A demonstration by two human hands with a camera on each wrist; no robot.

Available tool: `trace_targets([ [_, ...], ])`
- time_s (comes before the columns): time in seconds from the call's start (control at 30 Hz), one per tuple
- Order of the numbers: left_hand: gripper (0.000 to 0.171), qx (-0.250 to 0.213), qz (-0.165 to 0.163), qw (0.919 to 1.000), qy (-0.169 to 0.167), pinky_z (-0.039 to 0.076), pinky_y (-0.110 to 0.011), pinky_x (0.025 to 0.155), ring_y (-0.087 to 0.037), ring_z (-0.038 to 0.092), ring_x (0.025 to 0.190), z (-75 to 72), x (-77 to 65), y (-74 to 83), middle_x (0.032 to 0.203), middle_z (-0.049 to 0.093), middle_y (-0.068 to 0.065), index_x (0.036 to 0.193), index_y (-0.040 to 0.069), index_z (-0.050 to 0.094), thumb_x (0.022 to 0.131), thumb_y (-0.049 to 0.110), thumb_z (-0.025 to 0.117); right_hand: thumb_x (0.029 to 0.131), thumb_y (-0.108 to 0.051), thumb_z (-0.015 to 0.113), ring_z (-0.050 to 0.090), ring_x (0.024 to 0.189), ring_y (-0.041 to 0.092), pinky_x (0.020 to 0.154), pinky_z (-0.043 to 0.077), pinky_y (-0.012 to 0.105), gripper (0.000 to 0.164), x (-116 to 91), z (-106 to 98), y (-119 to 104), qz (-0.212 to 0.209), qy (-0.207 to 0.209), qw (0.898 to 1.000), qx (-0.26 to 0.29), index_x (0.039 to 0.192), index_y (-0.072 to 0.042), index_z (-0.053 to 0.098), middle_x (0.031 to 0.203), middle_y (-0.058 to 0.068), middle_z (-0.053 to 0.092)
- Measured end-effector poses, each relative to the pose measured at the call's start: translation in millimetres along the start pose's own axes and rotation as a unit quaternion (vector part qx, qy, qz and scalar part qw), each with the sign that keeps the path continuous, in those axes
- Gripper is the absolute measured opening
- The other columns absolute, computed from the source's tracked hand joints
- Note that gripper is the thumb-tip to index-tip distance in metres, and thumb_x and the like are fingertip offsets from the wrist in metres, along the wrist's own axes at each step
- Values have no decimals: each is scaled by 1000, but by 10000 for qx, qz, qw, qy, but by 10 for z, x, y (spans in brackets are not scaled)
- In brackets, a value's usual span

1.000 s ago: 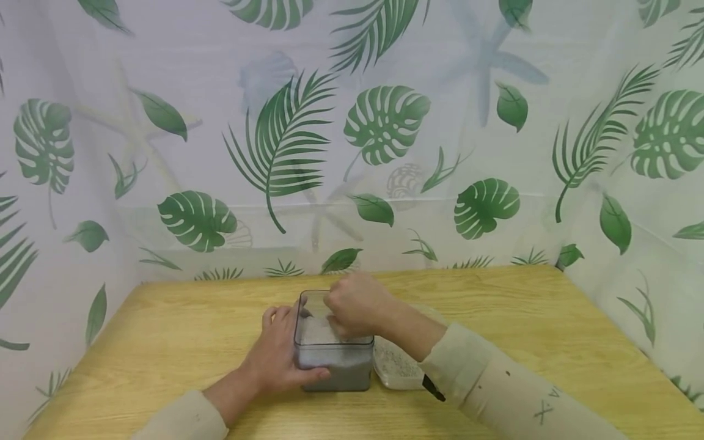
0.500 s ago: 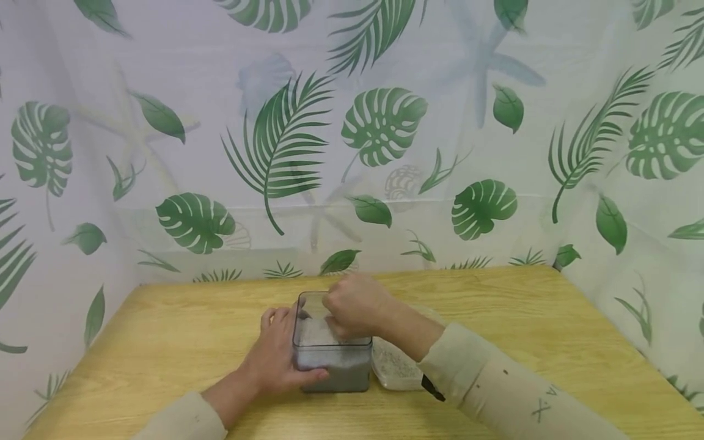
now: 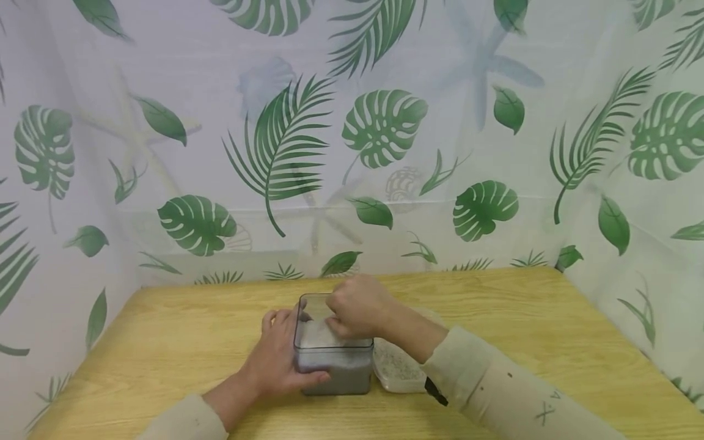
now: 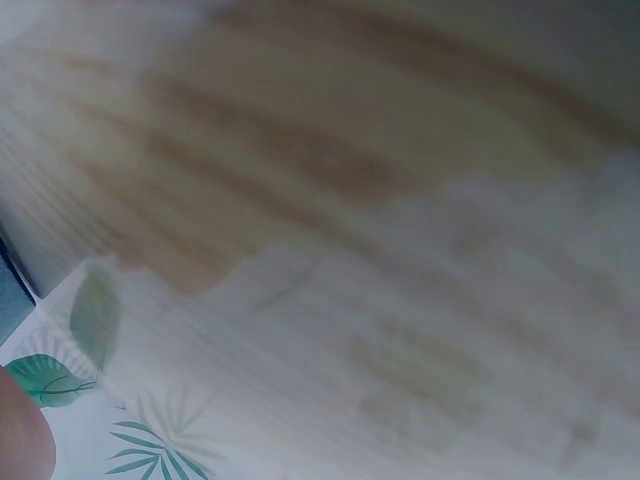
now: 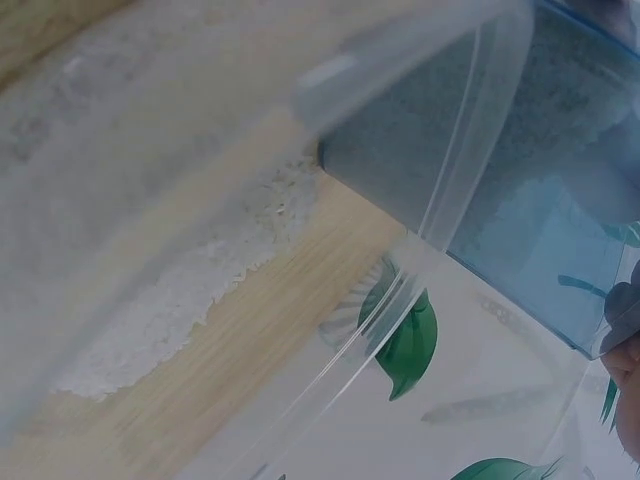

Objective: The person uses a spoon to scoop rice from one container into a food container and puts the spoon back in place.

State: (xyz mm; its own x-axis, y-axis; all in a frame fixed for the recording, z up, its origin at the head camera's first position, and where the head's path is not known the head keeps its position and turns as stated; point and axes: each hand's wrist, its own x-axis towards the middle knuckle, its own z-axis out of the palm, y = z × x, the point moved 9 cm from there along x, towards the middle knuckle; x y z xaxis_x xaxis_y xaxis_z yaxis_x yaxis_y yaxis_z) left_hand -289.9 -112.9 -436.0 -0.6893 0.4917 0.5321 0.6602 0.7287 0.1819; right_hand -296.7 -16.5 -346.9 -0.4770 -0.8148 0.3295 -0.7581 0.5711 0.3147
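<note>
A see-through grey-blue plastic box (image 3: 338, 382) stands on the table, part filled with pale material. My left hand (image 3: 275, 357) grips it from the left, its thumb across the front and its fingers around the far side. Above the box's open top, my right hand (image 3: 359, 307) reaches in with curled fingers; whether they hold anything is hidden. Just right of the box sits a low clear plastic container (image 3: 400, 386), partly under my right forearm. White rice-like grains (image 5: 130, 345) lie in it in the right wrist view. The left wrist view is mostly blurred, with the box's edge (image 4: 10, 305) at far left.
The wood-grain table (image 3: 203, 330) runs back to a white leaf-print cloth (image 3: 418, 226) that hangs behind and on both sides. A small black piece (image 3: 436, 392) shows beside my right sleeve, by the clear container.
</note>
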Motion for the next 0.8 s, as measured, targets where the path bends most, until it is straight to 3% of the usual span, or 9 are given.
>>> trace_targets([
  [0.3, 129, 12, 23, 9999, 167, 24, -53, 102, -26, 48, 115, -65, -51, -18, 125, 56, -8, 151, -11, 24, 76, 93, 38, 81, -31, 67, 25, 50, 5, 47, 22, 22, 42, 52, 75, 10, 131, -65, 9997, 208, 57, -23, 34, 53, -12, 28],
  [0.53, 126, -52, 70, 9999, 82, 24, -52, 103, -24, 47, 114, -54, -38, -5, 126, 55, -7, 152, -9, 23, 77, 91, 42, 80, -29, 70, 22, 49, 3, 46, 18, 19, 46, 21, 33, 59, 338, 133, 9968, 714, 54, -23, 32, 51, -13, 25],
  [0.8, 127, -114, 35, 9999, 2, 22, -53, 105, -25, 47, 117, 9, 3, 16, 128, 55, -8, 154, -7, 18, 77, 91, 42, 83, -33, 70, 23, 49, 3, 47, 19, 19, 48, -41, 22, 110, 531, 25, 9954, 794, 54, -22, 34, 51, -13, 26],
])
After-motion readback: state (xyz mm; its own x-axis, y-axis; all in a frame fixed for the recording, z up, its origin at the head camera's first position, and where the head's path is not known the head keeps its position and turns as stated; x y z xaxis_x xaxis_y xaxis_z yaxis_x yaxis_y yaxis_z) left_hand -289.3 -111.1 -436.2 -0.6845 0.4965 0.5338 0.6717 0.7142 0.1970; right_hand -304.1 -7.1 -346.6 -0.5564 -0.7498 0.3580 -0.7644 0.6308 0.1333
